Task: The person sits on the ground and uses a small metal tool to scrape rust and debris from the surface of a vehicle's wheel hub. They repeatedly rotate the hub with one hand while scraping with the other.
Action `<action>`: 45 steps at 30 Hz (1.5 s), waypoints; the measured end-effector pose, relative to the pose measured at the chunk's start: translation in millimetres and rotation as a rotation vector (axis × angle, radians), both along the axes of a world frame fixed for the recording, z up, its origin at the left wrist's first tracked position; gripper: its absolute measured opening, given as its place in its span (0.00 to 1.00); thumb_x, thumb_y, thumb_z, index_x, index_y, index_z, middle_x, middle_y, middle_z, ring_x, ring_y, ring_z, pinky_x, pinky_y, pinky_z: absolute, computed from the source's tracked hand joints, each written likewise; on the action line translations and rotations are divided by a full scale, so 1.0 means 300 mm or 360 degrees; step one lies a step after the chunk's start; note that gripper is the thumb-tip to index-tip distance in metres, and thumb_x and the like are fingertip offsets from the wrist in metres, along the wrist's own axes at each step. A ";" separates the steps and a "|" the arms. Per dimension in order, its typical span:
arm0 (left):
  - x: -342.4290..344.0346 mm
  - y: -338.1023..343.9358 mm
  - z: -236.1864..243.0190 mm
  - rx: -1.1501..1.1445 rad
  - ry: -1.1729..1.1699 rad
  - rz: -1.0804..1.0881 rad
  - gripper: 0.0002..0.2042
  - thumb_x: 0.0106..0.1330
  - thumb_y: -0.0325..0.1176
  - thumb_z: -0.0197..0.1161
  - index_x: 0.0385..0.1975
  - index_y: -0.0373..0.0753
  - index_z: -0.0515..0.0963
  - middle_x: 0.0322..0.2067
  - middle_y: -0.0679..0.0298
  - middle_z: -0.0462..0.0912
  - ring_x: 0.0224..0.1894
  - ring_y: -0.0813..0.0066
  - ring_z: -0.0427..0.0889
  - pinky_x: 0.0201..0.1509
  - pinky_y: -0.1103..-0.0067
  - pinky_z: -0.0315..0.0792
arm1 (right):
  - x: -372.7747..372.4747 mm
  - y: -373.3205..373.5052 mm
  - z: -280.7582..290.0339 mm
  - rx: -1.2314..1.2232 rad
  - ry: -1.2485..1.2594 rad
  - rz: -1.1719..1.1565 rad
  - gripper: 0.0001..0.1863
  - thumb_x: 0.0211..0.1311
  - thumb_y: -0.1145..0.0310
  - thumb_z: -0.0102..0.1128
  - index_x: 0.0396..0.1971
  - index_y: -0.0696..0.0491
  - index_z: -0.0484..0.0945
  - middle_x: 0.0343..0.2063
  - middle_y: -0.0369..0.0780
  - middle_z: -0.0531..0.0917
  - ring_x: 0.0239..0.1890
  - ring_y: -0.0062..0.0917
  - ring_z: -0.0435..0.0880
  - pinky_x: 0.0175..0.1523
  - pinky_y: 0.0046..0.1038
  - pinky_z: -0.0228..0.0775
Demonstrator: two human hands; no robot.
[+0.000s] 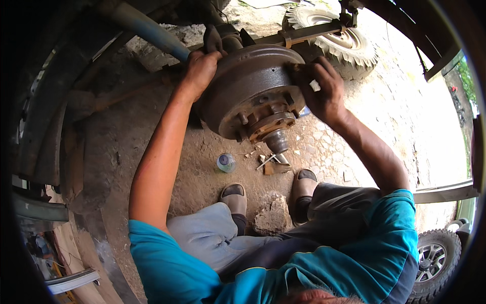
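Observation:
A rusty brown brake drum (253, 76) hangs on the axle in front of me, its studded hub (271, 121) pointing down toward my feet. My left hand (201, 71) is closed at the drum's far left edge, close beside the lower end of a blue-grey shock absorber (152, 33). Its fingertips are partly hidden behind the edge. At the drum's right side my right hand (324, 91) has its fingers curled in against the rim. A small pale patch shows between those fingers. What they pinch, if anything, is too dark to make out.
Below the drum, a clear bottle (226, 162) stands on the dirt beside scattered tools and debris (276, 164). A rough stone (273, 215) lies between my feet. One loose wheel (349, 43) lies beyond the axle; another wheel (430, 261) is at lower right. Vehicle body parts (40, 147) crowd the left.

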State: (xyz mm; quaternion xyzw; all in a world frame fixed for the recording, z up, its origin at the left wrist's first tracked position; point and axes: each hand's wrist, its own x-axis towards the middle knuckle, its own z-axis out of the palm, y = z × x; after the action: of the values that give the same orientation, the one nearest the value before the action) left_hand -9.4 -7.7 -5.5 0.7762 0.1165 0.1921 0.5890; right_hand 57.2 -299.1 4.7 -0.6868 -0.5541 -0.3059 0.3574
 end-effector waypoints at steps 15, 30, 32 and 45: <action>-0.026 -0.024 0.055 0.0053 0.0145 0.0017 0.17 0.70 0.38 0.55 0.40 0.29 0.85 0.36 0.59 0.88 0.37 0.74 0.84 0.46 0.76 0.77 | -0.007 -0.028 -0.008 -0.0030 0.0547 -0.0013 0.13 0.59 0.71 0.71 0.43 0.57 0.82 0.42 0.47 0.82 0.43 0.42 0.85 0.46 0.41 0.83; -0.017 -0.026 0.108 -0.0175 0.0162 -0.0008 0.15 0.67 0.34 0.56 0.39 0.29 0.86 0.33 0.61 0.88 0.34 0.74 0.84 0.43 0.77 0.76 | 0.035 0.007 -0.033 0.0114 0.0152 0.0093 0.10 0.64 0.72 0.66 0.41 0.59 0.79 0.38 0.47 0.82 0.34 0.40 0.87 0.38 0.37 0.86; -0.023 -0.024 0.109 -0.0116 0.0149 0.0047 0.15 0.68 0.34 0.56 0.40 0.29 0.86 0.34 0.60 0.88 0.35 0.74 0.84 0.43 0.77 0.76 | 0.073 -0.063 -0.056 0.0001 0.0472 -0.0181 0.09 0.65 0.71 0.66 0.41 0.58 0.80 0.37 0.47 0.83 0.35 0.38 0.86 0.38 0.36 0.86; -0.043 -0.028 0.096 -0.0112 0.0274 0.0038 0.16 0.68 0.35 0.55 0.41 0.29 0.86 0.37 0.58 0.89 0.38 0.73 0.86 0.45 0.76 0.77 | -0.033 -0.007 -0.039 0.0180 0.0249 0.0227 0.12 0.67 0.69 0.63 0.45 0.59 0.76 0.36 0.48 0.82 0.34 0.41 0.85 0.40 0.40 0.83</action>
State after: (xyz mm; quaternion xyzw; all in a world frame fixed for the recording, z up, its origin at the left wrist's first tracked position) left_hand -22.3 -16.2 23.1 0.7673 0.1827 0.1275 0.6013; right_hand 47.3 -301.0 -7.0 -0.6463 -0.5538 -0.2559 0.4585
